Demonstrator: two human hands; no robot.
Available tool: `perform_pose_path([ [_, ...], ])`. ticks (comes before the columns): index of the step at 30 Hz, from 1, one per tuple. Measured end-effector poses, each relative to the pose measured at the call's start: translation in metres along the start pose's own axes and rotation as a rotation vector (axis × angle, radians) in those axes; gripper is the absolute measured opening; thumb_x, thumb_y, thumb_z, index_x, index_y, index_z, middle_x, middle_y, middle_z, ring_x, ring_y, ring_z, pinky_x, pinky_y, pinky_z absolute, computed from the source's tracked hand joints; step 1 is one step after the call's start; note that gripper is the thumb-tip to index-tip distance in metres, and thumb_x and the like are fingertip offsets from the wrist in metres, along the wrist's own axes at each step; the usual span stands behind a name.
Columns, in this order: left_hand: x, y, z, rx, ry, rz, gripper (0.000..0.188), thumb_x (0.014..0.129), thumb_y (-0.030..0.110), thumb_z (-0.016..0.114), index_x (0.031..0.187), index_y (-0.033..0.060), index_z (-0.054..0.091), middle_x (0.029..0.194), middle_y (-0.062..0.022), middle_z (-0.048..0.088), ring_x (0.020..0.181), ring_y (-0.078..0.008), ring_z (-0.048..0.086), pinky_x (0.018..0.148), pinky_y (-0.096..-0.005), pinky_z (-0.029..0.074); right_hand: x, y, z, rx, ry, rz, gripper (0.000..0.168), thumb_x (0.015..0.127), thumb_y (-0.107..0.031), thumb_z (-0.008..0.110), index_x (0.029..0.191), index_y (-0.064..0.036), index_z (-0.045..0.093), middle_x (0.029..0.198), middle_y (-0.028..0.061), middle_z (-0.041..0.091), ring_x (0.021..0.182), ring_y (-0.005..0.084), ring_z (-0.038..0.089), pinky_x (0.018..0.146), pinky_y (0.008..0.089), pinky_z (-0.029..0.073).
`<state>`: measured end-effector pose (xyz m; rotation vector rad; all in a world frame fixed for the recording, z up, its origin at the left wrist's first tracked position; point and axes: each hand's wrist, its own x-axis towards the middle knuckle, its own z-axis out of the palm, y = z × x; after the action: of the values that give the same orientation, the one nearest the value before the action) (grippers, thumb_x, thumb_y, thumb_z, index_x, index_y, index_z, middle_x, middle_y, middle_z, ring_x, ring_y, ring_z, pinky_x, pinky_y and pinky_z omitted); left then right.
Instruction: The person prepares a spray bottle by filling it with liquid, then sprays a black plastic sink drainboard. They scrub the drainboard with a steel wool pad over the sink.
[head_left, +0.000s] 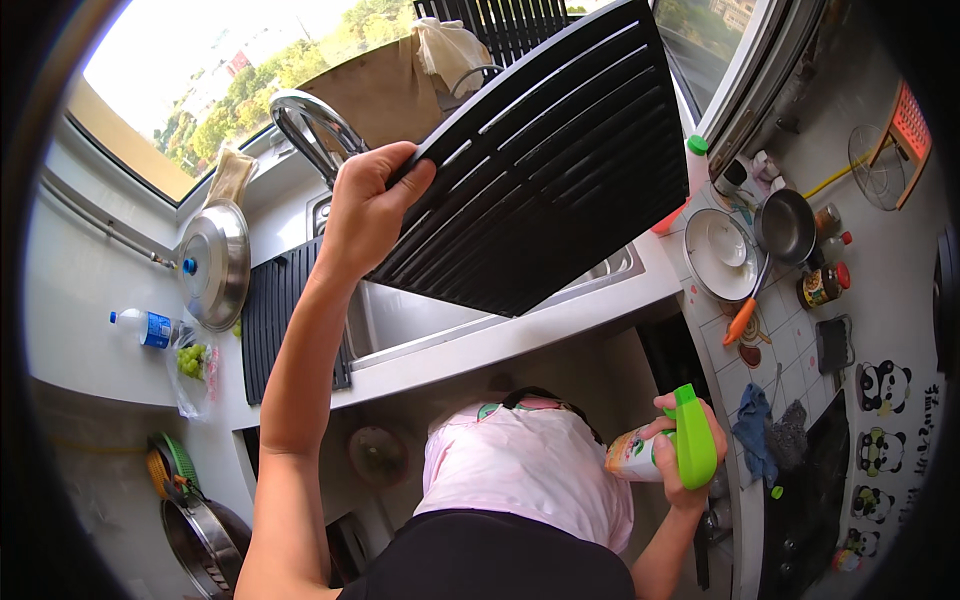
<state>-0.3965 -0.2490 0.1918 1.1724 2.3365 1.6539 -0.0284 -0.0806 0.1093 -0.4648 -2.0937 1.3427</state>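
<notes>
My left hand (375, 199) grips the edge of a black slatted panel (555, 172), its thumb and fingers on either side of the rim. The panel hangs tilted above the stainless steel sink (390, 315) and hides much of the basin. Low on the right, my right hand (675, 457) is closed around a spray bottle (637, 454) with a bright green trigger head. The bottle is held close to my pale pink apron (517, 457). A second black ridged panel (281, 322) lies on the counter left of the sink.
A chrome faucet (315, 124) rises behind the sink. A steel lid (214, 262) and a bag of green grapes (193, 361) are at the left. On the right counter are a white plate (705, 266), a pan with an orange handle (784, 225), a jar (817, 289) and a blue cloth (754, 431).
</notes>
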Motion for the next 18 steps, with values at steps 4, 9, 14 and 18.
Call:
perform_pose_path([
  [4,0.023,0.015,0.009,0.176,-0.229,0.036,0.021,0.099,0.015,0.06,0.098,-0.0049,0.065,0.079,0.0042,0.06,0.075,-0.0017,0.049,0.069,-0.0195,0.043,-0.012,-0.001,-0.019,0.026,0.017,0.064,0.034,0.074,-0.006,0.062,0.105,0.009,0.061,0.101,0.0166,0.066,0.065,0.0216,0.069,0.065,0.0314,0.053],
  [9,0.057,0.043,0.046,0.367,-0.376,0.282,0.028,0.097,0.022,0.063,0.099,-0.0059,0.065,0.074,-0.0024,0.058,0.069,-0.0066,0.048,0.067,-0.024,0.044,-0.027,0.011,-0.029,-0.14,0.025,-0.027,0.035,0.075,-0.008,0.063,0.106,0.008,0.062,0.102,0.0165,0.067,0.066,0.0215,0.069,0.067,0.0325,0.053],
  [14,0.104,0.036,0.097,0.359,-0.486,0.604,0.035,0.095,0.028,0.066,0.109,-0.0044,0.067,0.082,-0.0139,0.067,0.071,-0.0172,0.062,0.071,-0.0308,0.05,-0.039,-0.012,-0.012,-0.101,0.188,0.119,0.034,0.075,-0.01,0.063,0.105,0.007,0.063,0.102,0.0154,0.068,0.069,0.0216,0.069,0.071,0.034,0.054],
  [18,0.129,0.035,0.128,0.385,-0.626,0.698,0.032,0.096,0.028,0.063,0.11,-0.0011,0.069,0.085,-0.0121,0.067,0.073,-0.0199,0.063,0.074,-0.0313,0.051,-0.043,-0.014,0.01,-0.248,0.207,0.095,0.034,0.076,-0.009,0.063,0.105,0.008,0.063,0.102,0.0163,0.068,0.07,0.0219,0.069,0.072,0.0356,0.054],
])
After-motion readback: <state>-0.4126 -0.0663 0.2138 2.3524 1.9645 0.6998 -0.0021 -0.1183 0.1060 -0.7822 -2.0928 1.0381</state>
